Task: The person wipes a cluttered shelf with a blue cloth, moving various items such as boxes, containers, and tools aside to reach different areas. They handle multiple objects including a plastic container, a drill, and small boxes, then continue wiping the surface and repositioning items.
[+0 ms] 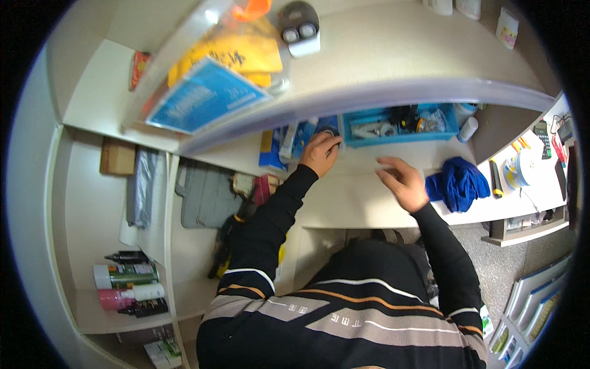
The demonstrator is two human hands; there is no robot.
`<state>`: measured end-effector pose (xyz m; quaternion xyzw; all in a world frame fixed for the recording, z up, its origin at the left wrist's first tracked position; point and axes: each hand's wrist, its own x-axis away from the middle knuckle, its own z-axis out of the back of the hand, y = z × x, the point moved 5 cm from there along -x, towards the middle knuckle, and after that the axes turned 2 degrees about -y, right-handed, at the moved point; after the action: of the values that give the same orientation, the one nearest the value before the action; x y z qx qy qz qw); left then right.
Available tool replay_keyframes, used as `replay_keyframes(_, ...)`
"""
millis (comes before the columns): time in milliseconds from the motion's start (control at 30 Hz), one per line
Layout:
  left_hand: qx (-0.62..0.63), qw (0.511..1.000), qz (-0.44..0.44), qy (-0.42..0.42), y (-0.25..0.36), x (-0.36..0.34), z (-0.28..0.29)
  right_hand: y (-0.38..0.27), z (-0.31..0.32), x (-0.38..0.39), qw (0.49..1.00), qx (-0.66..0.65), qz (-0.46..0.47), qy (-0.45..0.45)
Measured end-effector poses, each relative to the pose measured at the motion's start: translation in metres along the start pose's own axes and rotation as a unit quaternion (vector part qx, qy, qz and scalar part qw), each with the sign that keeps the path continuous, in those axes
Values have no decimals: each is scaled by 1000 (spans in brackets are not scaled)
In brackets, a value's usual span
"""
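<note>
My left hand reaches in under the upper shelf, its fingers curled down at a blue bin. Something dark and rounded shows at the fingertips, too much covered to name. Just left of the hand lie a white-and-blue tube and a blue-and-yellow box. My right hand hovers over the white surface with fingers apart and nothing in them. Beyond it stands a light-blue tray holding white and black small parts and a clear bag. A crumpled dark-blue cloth lies right of that hand.
The shelf edge crosses above both hands. On that shelf are a yellow packet and a black device. At right are a black-and-yellow cutter, a round tub and an open drawer. Bottles fill a left cubby.
</note>
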<state>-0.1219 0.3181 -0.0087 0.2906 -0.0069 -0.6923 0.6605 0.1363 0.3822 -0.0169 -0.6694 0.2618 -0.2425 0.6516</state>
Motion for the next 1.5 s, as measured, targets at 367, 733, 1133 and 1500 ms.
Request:
replay_keyframes(367,-178,983,-36,32,9,-28,9,23,180,75,891,391,43,229)
replay_keyframes(733,-343,881,-324,35,252,-139,214,72,185,87,780,594,-82,182)
replay_keyframes(1133,-648,687,-59,-325,183,-245,167,78,180,88,787,588,-60,178)
replay_keyframes(1500,-662,723,-67,-186,179,-245,162,84,178,78,829,541,-52,128)
